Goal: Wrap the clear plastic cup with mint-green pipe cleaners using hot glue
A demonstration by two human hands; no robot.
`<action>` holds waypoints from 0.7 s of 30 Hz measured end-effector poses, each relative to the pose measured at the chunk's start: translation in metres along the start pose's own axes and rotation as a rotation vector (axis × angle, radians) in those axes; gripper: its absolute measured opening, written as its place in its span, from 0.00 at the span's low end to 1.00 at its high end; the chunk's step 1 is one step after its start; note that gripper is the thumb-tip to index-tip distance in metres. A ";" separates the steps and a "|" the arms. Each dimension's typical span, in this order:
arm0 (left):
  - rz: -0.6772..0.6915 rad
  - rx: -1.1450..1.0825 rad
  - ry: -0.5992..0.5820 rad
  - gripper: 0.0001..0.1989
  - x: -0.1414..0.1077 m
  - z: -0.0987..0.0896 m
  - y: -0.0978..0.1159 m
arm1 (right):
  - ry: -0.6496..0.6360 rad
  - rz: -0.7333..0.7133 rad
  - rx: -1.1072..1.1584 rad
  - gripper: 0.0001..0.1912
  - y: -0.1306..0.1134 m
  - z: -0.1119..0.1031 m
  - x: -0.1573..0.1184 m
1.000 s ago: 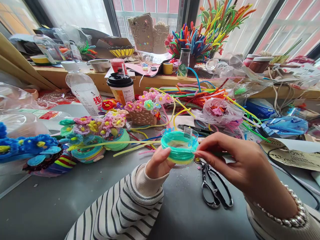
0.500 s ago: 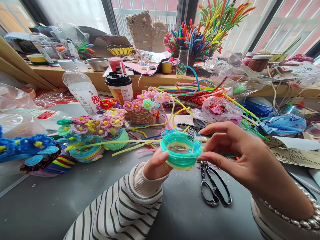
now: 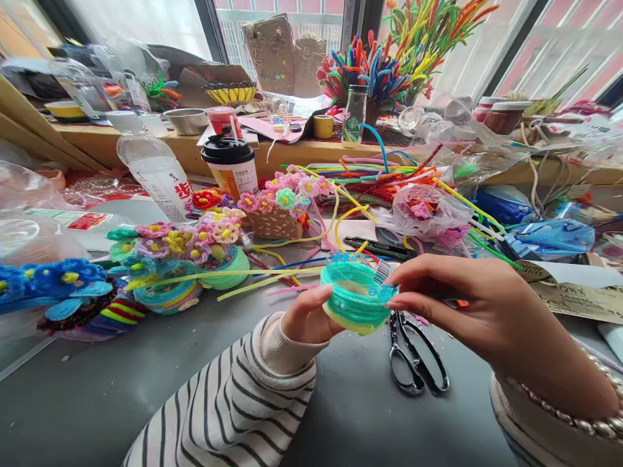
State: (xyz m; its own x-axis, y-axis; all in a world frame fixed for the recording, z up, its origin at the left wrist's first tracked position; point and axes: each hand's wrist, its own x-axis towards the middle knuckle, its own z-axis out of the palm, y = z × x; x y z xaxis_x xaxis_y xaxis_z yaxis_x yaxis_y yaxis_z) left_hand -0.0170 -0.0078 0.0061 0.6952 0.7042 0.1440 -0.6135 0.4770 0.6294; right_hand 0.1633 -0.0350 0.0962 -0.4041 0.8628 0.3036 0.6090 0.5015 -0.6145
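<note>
A clear plastic cup (image 3: 357, 318), cut low and wrapped in bands of teal-green and pale yellow pipe cleaner, is held up over the table. My left hand (image 3: 309, 316) grips its left side, thumb near the rim and the other fingers hidden behind or beneath it. At the right rim, my right hand (image 3: 457, 295) pinches the wrapped edge between thumb and fingers; whether a loose pipe cleaner end lies there I cannot tell. Part of a barcode and blue print show on the clear wall. Black-handled scissors (image 3: 417, 363) lie on the table below my right hand.
Flower-covered pots (image 3: 226, 266) and a blue-flowered one (image 3: 92, 305) stand at left. Behind are a water bottle (image 3: 153, 172), a lidded paper cup (image 3: 228, 168) and a pile of pipe cleaners (image 3: 409, 178). A black utility knife (image 3: 379, 248) lies beyond the held cup.
My right hand has closed in on the right rim, its fingers now nearer together. The cup has shifted slightly right and tilted a little.
</note>
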 end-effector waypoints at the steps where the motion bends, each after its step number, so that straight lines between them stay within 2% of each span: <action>1: -0.032 -0.029 -0.014 0.22 0.000 -0.002 0.000 | -0.006 0.023 0.017 0.06 0.001 0.000 0.001; 5: -0.097 -0.102 0.014 0.20 0.002 -0.005 0.001 | -0.041 0.130 0.109 0.06 0.006 0.001 0.006; 10: -0.156 -0.073 0.032 0.22 0.004 -0.003 0.004 | -0.084 0.206 0.163 0.08 0.011 0.001 0.005; 17: -0.219 -0.072 0.037 0.22 0.006 -0.005 0.005 | -0.093 0.187 0.125 0.07 0.012 0.002 0.005; 21: -0.211 -0.069 0.078 0.23 0.009 -0.009 0.002 | -0.042 0.156 0.062 0.06 0.014 0.008 0.006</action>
State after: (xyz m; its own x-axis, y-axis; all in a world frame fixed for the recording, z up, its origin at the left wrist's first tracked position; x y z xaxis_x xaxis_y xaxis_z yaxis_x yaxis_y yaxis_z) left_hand -0.0161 0.0043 0.0017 0.7813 0.6225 -0.0459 -0.4838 0.6504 0.5856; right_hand 0.1638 -0.0233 0.0841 -0.3367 0.9258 0.1715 0.6235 0.3557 -0.6962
